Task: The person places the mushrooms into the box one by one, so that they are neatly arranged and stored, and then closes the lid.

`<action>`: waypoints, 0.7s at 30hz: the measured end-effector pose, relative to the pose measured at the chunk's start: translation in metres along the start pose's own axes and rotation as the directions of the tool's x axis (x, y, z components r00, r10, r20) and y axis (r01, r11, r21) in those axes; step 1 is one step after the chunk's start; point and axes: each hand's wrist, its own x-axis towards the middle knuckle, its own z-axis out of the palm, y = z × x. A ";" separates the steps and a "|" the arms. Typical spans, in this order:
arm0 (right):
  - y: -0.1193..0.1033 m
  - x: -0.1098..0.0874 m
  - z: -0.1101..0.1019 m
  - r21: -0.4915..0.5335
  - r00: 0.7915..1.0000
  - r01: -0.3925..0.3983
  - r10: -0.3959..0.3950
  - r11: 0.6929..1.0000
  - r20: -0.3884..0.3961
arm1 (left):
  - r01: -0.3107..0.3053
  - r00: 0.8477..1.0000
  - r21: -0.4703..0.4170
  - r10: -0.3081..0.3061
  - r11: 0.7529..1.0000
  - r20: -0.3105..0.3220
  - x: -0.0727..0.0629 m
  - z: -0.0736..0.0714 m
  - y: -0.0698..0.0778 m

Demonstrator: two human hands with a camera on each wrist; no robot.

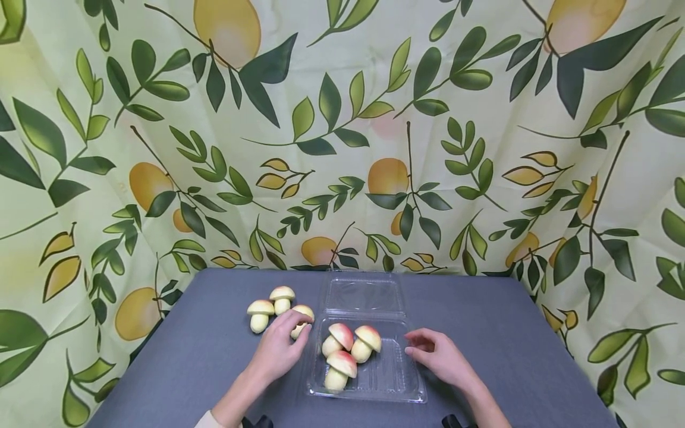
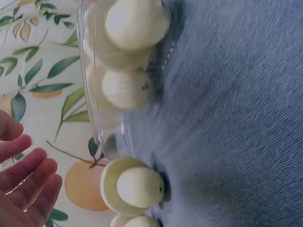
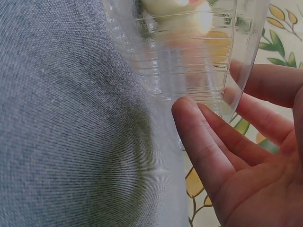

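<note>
My left hand (image 1: 279, 345) reaches over a cream mushroom-shaped piece (image 1: 302, 311), partly hidden by the fingers in the head view. In the left wrist view, the loosely spread fingers (image 2: 35, 172) are apart from the nearest mushroom piece (image 2: 140, 187). A clear plastic clamshell container (image 1: 393, 392) lies with its lid (image 1: 364, 297) folded back. Inside its left part sit three mushroom pieces with red-tinged caps (image 1: 341, 362). At the container's right wall is my right hand (image 1: 440, 356), thumb outside and fingertips right at the rim, fingers loosely bent around a gap.
Two more mushroom pieces stand left of my left hand, one in front (image 1: 259, 315) and one farther back (image 1: 282, 299). A dark grey cloth (image 1: 471, 315) covers the table. Leaf-and-fruit printed fabric (image 1: 342, 154) hangs behind and along both sides.
</note>
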 end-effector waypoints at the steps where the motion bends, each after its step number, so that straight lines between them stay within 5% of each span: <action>1: 0.000 0.000 0.000 0.002 1.000 0.004 -0.004 1.000 0.002 | 0.000 1.000 0.008 0.000 1.000 -0.007 0.001 0.000 -0.002; 9: 0.000 -0.001 0.000 0.002 1.000 -0.001 0.001 1.000 0.014 | 0.044 0.999 0.059 -0.043 0.997 -0.019 0.010 -0.006 -0.020; 21: 0.002 -0.001 -0.002 0.005 1.000 0.004 -0.004 1.000 0.013 | 0.153 0.988 -0.031 -0.154 0.988 -0.027 0.019 0.011 -0.042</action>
